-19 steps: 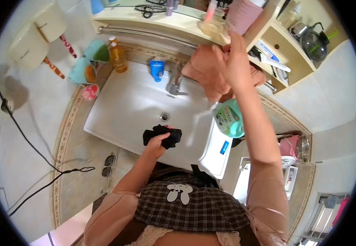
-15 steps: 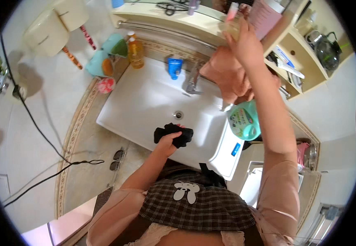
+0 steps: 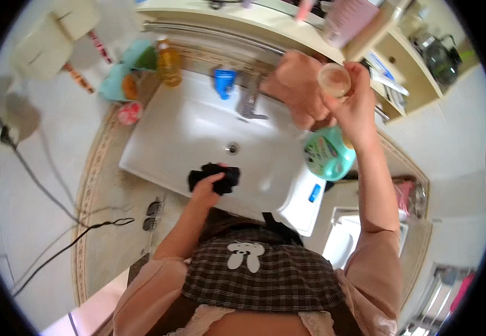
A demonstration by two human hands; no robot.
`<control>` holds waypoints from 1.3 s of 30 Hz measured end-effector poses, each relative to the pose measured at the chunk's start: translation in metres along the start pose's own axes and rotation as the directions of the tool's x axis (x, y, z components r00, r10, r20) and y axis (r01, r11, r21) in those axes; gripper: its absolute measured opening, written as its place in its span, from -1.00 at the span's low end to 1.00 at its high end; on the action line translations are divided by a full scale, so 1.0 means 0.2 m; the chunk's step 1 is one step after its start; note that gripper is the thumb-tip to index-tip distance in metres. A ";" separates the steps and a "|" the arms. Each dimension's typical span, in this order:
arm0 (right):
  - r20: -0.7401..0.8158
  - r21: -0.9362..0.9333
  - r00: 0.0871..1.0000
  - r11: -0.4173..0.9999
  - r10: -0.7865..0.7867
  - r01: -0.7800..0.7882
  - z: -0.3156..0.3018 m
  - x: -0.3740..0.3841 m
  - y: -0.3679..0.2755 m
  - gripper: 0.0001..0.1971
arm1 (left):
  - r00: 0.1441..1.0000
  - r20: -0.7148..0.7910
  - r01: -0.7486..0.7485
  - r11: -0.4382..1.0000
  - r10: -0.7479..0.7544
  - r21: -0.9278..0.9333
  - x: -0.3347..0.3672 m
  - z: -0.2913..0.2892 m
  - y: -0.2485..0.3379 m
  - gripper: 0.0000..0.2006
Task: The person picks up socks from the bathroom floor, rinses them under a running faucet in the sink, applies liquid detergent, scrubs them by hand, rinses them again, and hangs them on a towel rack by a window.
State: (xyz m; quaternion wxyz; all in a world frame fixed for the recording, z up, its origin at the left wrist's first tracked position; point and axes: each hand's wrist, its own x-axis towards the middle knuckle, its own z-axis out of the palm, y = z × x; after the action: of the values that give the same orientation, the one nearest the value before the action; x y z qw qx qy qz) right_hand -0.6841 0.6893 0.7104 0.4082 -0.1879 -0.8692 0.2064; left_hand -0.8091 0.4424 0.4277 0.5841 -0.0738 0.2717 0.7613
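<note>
Over the front part of the white sink, my left hand is closed round a bunched black cloth; its exact kind I cannot make out. My right hand grips a small, round, translucent cup-like container by its side, its round end facing up. Beneath that hand stands a mint-green detergent bottle at the sink's right side. A brownish-pink towel hangs behind the container, next to the grey faucet.
On the sink's back ledge are a blue tube and a bottle of yellow liquid. A cream shelf runs above a metal rail. Sunglasses lie on the left counter, near a black cable. A pink bottle stands on the shelf.
My right hand has come down and toward me from the shelf with the translucent container. My left hand still holds the black cloth. The whole view has shifted slightly.
</note>
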 end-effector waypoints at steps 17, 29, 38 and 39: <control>0.380 -0.692 0.842 0.722 0.384 -0.017 -0.54 -0.29 0.61 -0.55 | 0.999 -0.037 0.035 0.990 -0.030 0.140 0.27 0.16 -0.20 -0.75; 0.562 -0.594 0.742 0.803 0.366 0.054 -0.48 -0.23 0.68 -0.51 | 0.995 -0.090 0.055 0.997 -0.050 0.055 0.25 0.09 -0.19 -0.73; 0.624 -0.543 0.714 0.833 0.318 0.104 -0.32 -0.14 0.60 -0.68 | 0.994 -0.105 0.006 0.999 -0.001 0.045 0.16 0.05 -0.11 -0.77; 0.588 -0.588 0.642 0.805 0.492 -0.078 -0.32 -0.13 0.56 -0.69 | 0.996 -0.093 0.010 1.000 -0.010 -0.003 0.16 0.01 -0.12 -0.77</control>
State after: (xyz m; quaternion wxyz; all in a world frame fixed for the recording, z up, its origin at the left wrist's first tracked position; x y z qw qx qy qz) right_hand -0.6013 0.7838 0.6746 -0.0690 -0.3336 -0.9360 0.0887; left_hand -0.7957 0.4752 0.4082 0.5746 -0.1113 0.2975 0.7543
